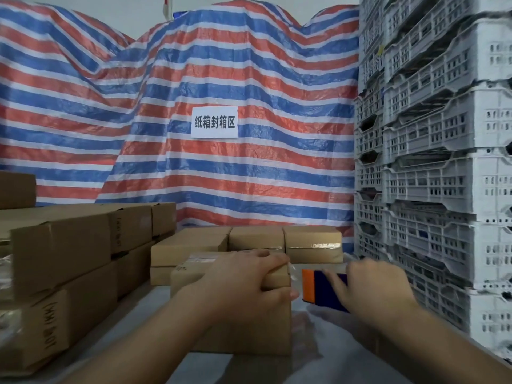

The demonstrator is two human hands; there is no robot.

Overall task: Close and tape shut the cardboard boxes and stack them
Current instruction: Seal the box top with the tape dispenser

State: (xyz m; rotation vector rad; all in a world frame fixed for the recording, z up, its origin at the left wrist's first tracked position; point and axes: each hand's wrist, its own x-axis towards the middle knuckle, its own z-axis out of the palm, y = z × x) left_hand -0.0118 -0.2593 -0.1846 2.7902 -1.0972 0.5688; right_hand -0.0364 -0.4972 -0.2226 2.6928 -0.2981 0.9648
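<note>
Head view: left hand (243, 281) pressed on top of the nearest cardboard box (238, 325), fingers (273, 263) curled over its far right top edge, thumb down the right side, gripping it. Right hand (371, 286) just beside, clenched round an orange-and-blue tape dispenser (318, 286) (blurred, mostly hidden by fingers), held off the box's right upper corner. Box closed, resting on a pale sheet-covered table (155, 314). Behind it, a row of taped boxes (313, 242). Left, stacked boxes (66, 261) in two tiers. Right, tall stack of white plastic crates (437, 173). Backdrop: striped tarpaulin (221, 65) bearing a white paper sign (214, 122).
</note>
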